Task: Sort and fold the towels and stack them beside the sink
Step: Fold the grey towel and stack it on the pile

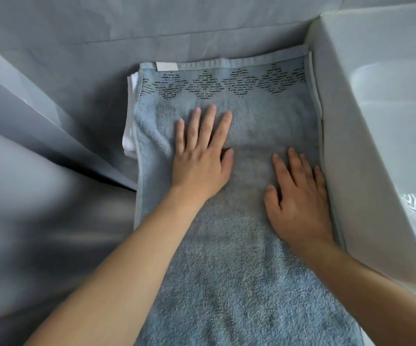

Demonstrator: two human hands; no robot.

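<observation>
A blue-grey towel (241,258) with a dark diamond pattern and a white label along its far edge lies flat on the counter beside the sink. It runs from the back wall down to the bottom of the view. Under it a white towel (130,138) peeks out at the left edge. My left hand (202,158) rests flat on the blue towel, palm down with fingers spread. Near the sink side, my right hand (299,196) also lies flat on the towel with fingers apart. Neither hand grips the cloth.
A white sink (386,136) stands directly to the right, its side wall touching the towel's right edge. Grey tiled wall (152,28) closes the back. Grey angled panels (34,136) rise at the left.
</observation>
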